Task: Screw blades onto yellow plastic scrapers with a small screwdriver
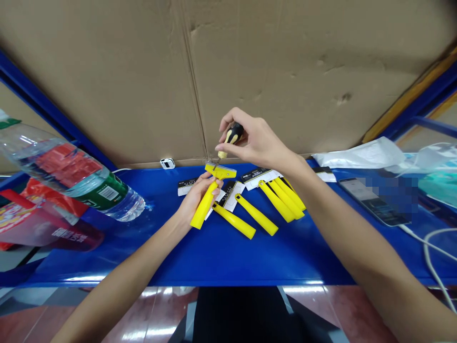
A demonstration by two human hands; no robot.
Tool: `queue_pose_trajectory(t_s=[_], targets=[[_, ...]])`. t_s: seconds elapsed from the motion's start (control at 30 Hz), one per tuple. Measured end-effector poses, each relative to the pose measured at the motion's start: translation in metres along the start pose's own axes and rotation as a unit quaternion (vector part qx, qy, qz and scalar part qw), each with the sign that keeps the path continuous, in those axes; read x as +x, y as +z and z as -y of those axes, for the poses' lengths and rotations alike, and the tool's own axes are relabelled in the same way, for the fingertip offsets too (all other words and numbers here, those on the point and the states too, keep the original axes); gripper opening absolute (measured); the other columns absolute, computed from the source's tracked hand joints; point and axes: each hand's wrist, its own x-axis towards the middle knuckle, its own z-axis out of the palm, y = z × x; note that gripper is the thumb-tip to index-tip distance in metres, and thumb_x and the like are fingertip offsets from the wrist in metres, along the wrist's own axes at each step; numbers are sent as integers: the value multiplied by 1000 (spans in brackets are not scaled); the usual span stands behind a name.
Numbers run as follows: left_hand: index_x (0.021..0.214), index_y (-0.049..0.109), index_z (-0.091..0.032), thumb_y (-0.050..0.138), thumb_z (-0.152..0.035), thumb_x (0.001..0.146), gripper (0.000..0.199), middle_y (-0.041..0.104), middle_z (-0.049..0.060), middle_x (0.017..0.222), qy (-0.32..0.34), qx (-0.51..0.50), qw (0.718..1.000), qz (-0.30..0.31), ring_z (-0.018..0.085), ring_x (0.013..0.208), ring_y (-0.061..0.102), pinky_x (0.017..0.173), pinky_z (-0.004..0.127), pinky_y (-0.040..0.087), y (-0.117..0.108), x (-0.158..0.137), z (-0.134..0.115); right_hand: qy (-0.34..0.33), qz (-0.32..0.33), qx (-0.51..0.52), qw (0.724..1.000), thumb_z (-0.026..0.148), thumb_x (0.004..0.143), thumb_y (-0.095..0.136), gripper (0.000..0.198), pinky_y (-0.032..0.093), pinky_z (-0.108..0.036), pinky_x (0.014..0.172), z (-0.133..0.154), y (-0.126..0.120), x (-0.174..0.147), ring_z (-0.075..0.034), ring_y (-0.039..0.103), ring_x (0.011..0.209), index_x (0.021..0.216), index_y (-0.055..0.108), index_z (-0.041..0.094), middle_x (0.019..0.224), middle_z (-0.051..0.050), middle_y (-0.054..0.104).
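Observation:
My left hand [200, 191] is closed around a yellow scraper [203, 205], tilted with its wide head at the top. In my right hand [250, 136] is a short screwdriver [232, 138] with a black and cream handle, pointing down. Its shaft meets the scraper's head near one of the screws. Just right of my left hand, several more yellow scrapers [257, 214] lie on the blue table [221, 262]. Black and white packaging cards [257, 176] lie at their far ends, and the heads there are partly hidden.
A large water bottle [103, 186] and a red cup [67, 233] stand at the left. A small white case [167, 163] sits by the cardboard wall [143, 85]. At the right are a phone [367, 195] with a white cable [428, 245] and plastic bags [360, 153].

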Motion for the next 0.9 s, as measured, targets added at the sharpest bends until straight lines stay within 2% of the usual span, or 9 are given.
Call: queue_pose_trajectory(t_s=[0.13,0.23,0.33,0.4,0.5,0.57,0.67,0.77,0.9], targets=[[114,58,-21,73,-9,93,28,64,2,87,-10,10,1000,4,7,57,54,54,15,48,5,-3,-1,-3,12,6,1000,45,95,79,39,58,-41,84,1,-2,0,-24,66,98,120,56,25,112,-7,72],[112,58,-21,72,-5,92,29,66,3,91,-6,-10,1000,-17,9,65,61,55,14,47,5,-2,-2,-7,35,33,999,44,97,75,35,58,-40,83,2,-2,-1,-23,67,97,120,57,25,110,-6,73],[113,58,-22,73,-2,89,34,69,6,102,1,-31,999,-17,10,75,67,56,14,47,4,-1,-4,5,7,-2,1000,47,95,79,36,58,-41,82,2,-2,-1,-24,66,93,116,59,26,102,-4,72],[113,58,-22,73,-2,89,34,70,6,104,3,-34,999,-16,10,75,67,56,14,47,4,0,-4,11,0,-13,1000,47,94,80,38,58,-42,83,2,-1,-1,-24,66,94,117,59,26,105,-5,73],[113,58,-21,72,-1,90,34,70,7,106,3,-35,999,-21,10,75,66,56,14,46,4,0,-5,5,25,23,999,44,97,76,35,59,-41,83,4,-1,-2,-23,68,97,120,56,26,113,-6,73],[115,58,-22,72,-1,90,35,70,7,108,3,-36,999,-17,9,75,66,56,14,46,4,0,-5,5,36,36,999,43,97,76,33,59,-41,84,4,0,-2,-23,69,96,118,56,26,110,-5,73],[114,58,-22,74,-2,90,35,69,6,104,6,-30,999,-8,10,74,66,56,14,46,3,0,-3,16,16,5,1000,45,93,81,37,59,-43,84,3,2,0,-24,67,94,115,57,27,102,-4,72],[113,57,-22,74,-4,92,32,67,5,97,-1,-21,1000,1,9,71,64,57,14,47,1,0,-2,23,-1,-6,1000,46,92,83,41,59,-44,84,4,2,1,-25,66,95,115,55,27,103,-4,71],[112,57,-22,73,-4,91,32,68,6,103,2,-30,1000,-9,9,74,65,58,14,47,0,1,-3,14,44,44,998,42,94,77,35,62,-46,85,6,1,-1,-26,67,98,116,53,28,111,-7,73]])
